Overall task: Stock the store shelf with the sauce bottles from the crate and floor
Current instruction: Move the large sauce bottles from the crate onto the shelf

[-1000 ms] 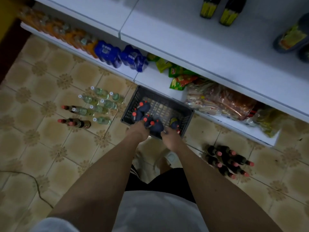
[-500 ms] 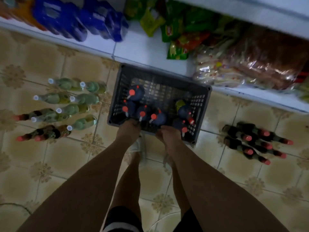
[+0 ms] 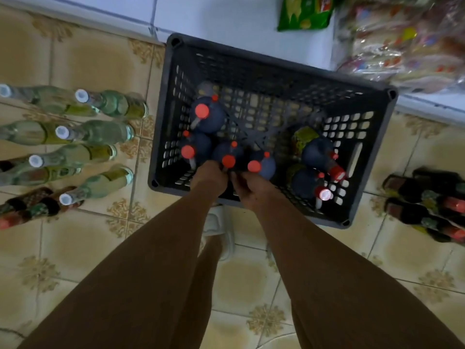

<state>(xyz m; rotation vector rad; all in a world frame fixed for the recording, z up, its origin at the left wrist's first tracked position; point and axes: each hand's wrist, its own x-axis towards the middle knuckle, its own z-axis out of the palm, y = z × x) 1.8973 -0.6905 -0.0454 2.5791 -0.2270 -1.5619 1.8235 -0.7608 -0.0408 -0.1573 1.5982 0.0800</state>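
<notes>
A: 1 view only, head camera, looking straight down. Item 1: dark crate [image 3: 372, 157] on the tiled floor [image 3: 83, 64], its far edge against the low white shelf [image 3: 226, 16].

B: Contents?

A: About 7 dark sauce bottles with red caps [image 3: 202, 111]. 4 or 5 stand upright at the crate's left and near side, long axes vertical, caps pointing up at the camera. 2 at the right lean, necks tipped toward the crate's near-right corner.

B: Hands?

A: Left hand [image 3: 210, 178] curls down at the neck of the near middle bottle [image 3: 228, 161]; fingers are hidden, so whether it grips yet I cannot tell. Right hand [image 3: 251, 188] curls toward the next bottle [image 3: 254, 166]; grip likewise not shown.

B: Floor stock?

A: Item 2: pale green bottles with white caps [image 3: 100, 132], standing left of the crate. Item 3: dark bottles with red tops [image 3: 427, 205], grouped right of it. Item 4: green packet [image 3: 304, 13] and wrapped goods [image 3: 407, 46] on the shelf.

B: Risks?

A: In my judgement, lifting by the slim necks could let a bottle slip. Tightly packed neighbours may topple once 1 is drawn out. A swinging bottle could knock the floor groups nearby.
</notes>
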